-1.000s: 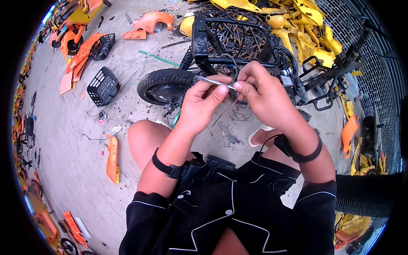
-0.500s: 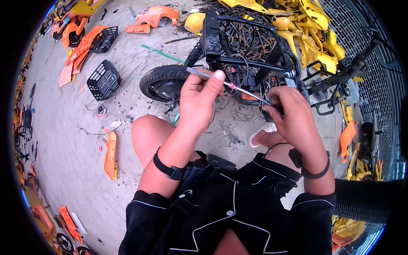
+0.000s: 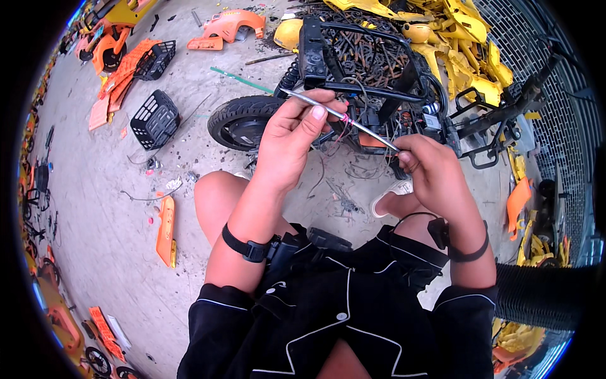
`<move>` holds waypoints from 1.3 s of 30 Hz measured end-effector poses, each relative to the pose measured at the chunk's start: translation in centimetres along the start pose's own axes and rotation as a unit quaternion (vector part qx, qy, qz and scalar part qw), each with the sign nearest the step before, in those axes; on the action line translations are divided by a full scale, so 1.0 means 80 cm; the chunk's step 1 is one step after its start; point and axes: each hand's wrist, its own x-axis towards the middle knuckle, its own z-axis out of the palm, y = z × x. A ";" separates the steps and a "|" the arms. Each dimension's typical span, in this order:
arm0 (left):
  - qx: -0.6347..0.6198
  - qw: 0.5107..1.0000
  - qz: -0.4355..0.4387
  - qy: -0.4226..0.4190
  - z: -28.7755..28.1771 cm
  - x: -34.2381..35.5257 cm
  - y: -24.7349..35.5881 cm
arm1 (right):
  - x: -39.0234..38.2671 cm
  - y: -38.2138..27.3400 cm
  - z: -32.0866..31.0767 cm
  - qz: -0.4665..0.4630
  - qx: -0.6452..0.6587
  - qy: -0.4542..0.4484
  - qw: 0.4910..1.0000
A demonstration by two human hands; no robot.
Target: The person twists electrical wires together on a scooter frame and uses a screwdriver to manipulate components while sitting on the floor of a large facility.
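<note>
Across the space between my hands runs a slim silvery metal rod (image 3: 374, 134) with a flattened, tapering far-left end. Pink string or wire (image 3: 346, 119) is looped around it near the middle. My left hand (image 3: 285, 150) pinches the rod behind its tapered end, thumb on top. My right hand (image 3: 434, 169) is closed around the other end, which the fingers partly hide. Just beyond the rod stands a stripped black scooter frame (image 3: 379, 91), with exposed wires and parts inside. Its black-tyred wheel (image 3: 237, 123) lies to the left of the frame.
Dark metal bolts or rods (image 3: 372, 57) are heaped behind the frame. Yellow plastic panels (image 3: 467, 60) pile up at the far right. Black baskets (image 3: 155, 120) and orange panels (image 3: 165, 230) lie on the concrete floor at left. A black ribbed hose (image 3: 543, 297) is at lower right.
The rod has turned about its length, its flat end now showing narrower. My left fingers have shifted on it, and my right hand has moved slightly with its end.
</note>
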 end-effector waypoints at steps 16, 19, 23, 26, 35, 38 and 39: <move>-0.038 0.992 -0.059 0.106 0.014 0.001 -0.013 | 0.030 -0.015 0.036 -0.026 0.032 0.041 0.998; -0.012 0.989 -0.054 0.135 0.014 0.003 -0.008 | 0.042 -0.019 0.036 0.011 0.082 0.007 0.997; 0.020 0.990 -0.061 0.129 0.008 0.002 -0.015 | 0.052 -0.016 0.045 -0.024 0.109 0.016 0.994; 0.000 0.991 -0.069 0.115 0.007 0.002 -0.018 | 0.057 -0.006 0.058 -0.074 0.040 0.059 0.995; 0.081 0.996 -0.038 -0.006 0.005 -0.002 -0.004 | 0.063 -0.008 0.060 -0.031 0.025 0.075 0.996; 0.097 0.994 -0.035 -0.023 0.005 -0.004 -0.004 | 0.062 -0.002 0.060 -0.062 0.042 0.035 0.997; 0.099 0.994 -0.031 -0.022 0.003 -0.003 -0.006 | 0.063 -0.002 0.059 -0.051 0.060 0.013 0.997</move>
